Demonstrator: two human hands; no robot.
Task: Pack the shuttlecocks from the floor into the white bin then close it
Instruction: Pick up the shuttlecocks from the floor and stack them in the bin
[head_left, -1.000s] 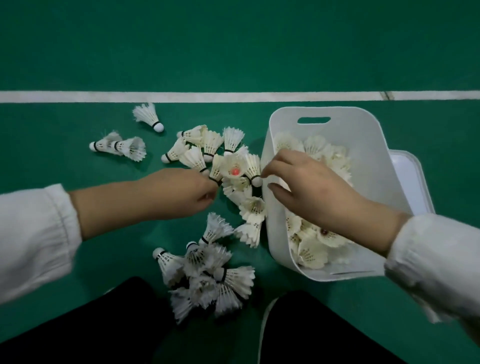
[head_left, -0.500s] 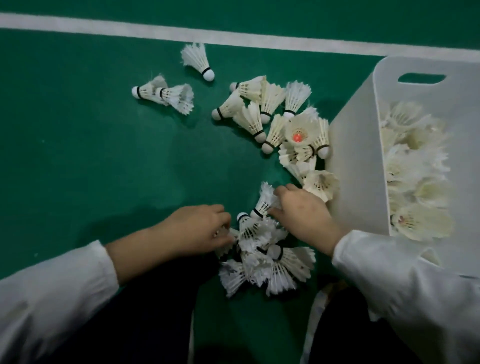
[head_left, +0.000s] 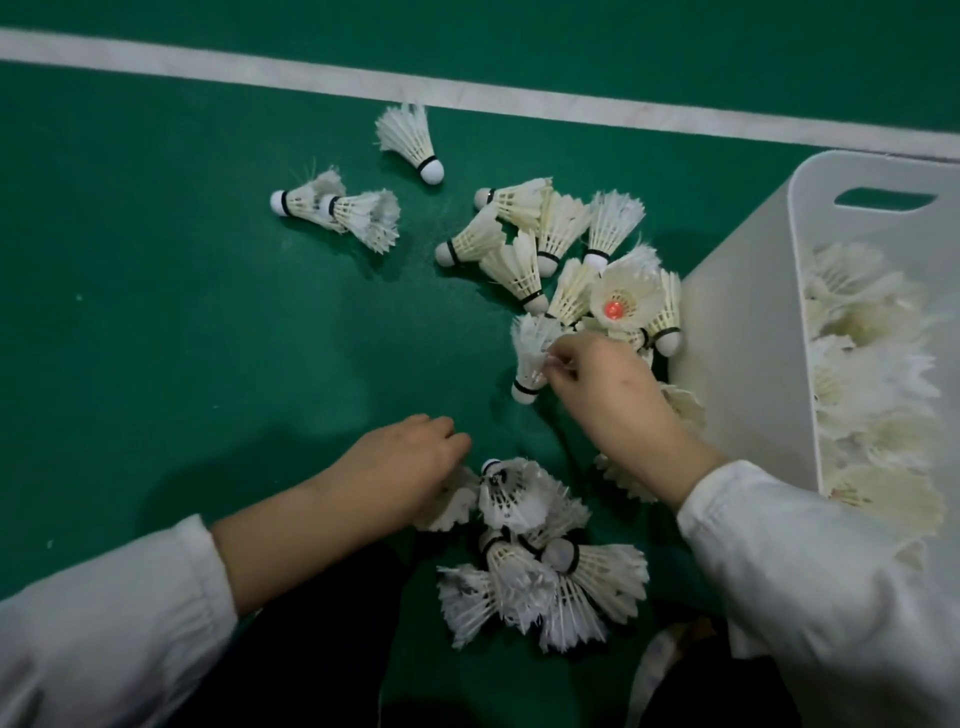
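Observation:
Many white feather shuttlecocks lie on the green floor. My right hand (head_left: 605, 387) pinches one shuttlecock (head_left: 530, 358) by its feathers and holds it, cork down, just above the floor beside the white bin (head_left: 737, 332). My left hand (head_left: 400, 467) is curled over a shuttlecock (head_left: 449, 506) at the left edge of the near pile (head_left: 540, 566); its grip is mostly hidden under the hand. A second cluster (head_left: 550, 249) lies against the bin's left wall, one of its shuttlecocks showing a red cork (head_left: 613, 310). The bin holds several shuttlecocks (head_left: 872, 395).
Three stray shuttlecocks lie farther left: a stacked pair (head_left: 337, 210) and a single one (head_left: 410, 140). A white court line (head_left: 363, 83) runs across the far floor. My dark-trousered knees (head_left: 311, 649) are at the bottom edge. No lid shows in view.
My right hand has lifted a shuttlecock out of the near pile and carried it up toward the bin. My left hand stays at the pile's left edge. The view shifted slightly.

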